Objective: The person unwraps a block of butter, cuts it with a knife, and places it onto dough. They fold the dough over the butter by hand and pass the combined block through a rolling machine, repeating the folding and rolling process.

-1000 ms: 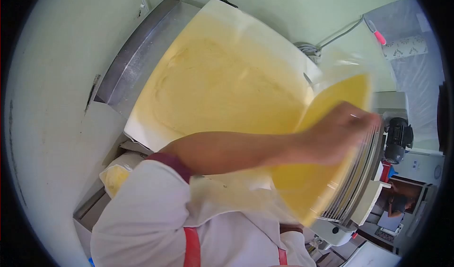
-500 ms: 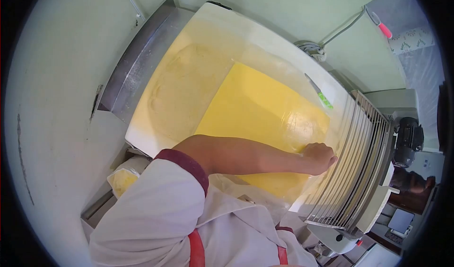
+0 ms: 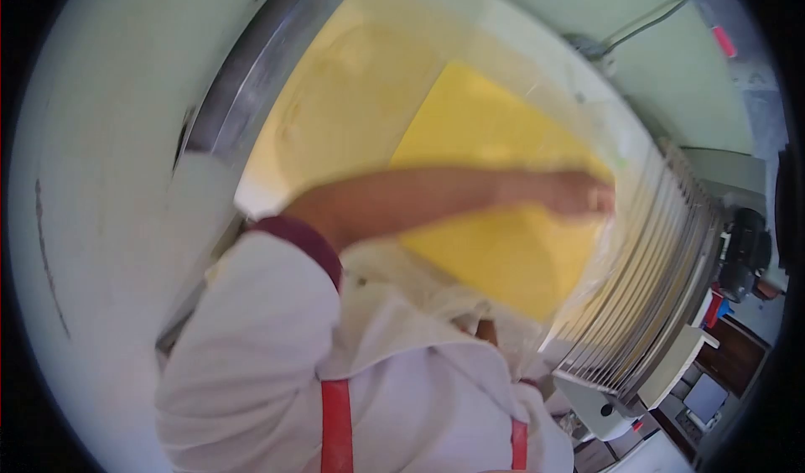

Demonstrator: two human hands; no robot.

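My left hand [image 3: 587, 196] reaches across the yellow sheet [image 3: 478, 121] to its right edge, blurred by motion, with its fingers closed on clear plastic film [image 3: 616, 236]. The sheet lies flat on the white table [image 3: 262, 167], and crumpled film spreads past its lower edge, against my white shirt. A small patch of skin [image 3: 486, 332] shows beside that film, probably part of my right hand or arm; its fingers are hidden.
A wire rack [image 3: 650, 259] stands along the table's right end. A smeared knife [image 3: 616, 150] lies near the far edge. A metal ledge [image 3: 243, 70] borders the left end, and a dark motor [image 3: 742, 255] sits beyond the rack.
My left hand has moved up in view along the sheet's right edge, and film beside it is now lifted. The view has shifted, and a patch of skin has appeared near the lower film.
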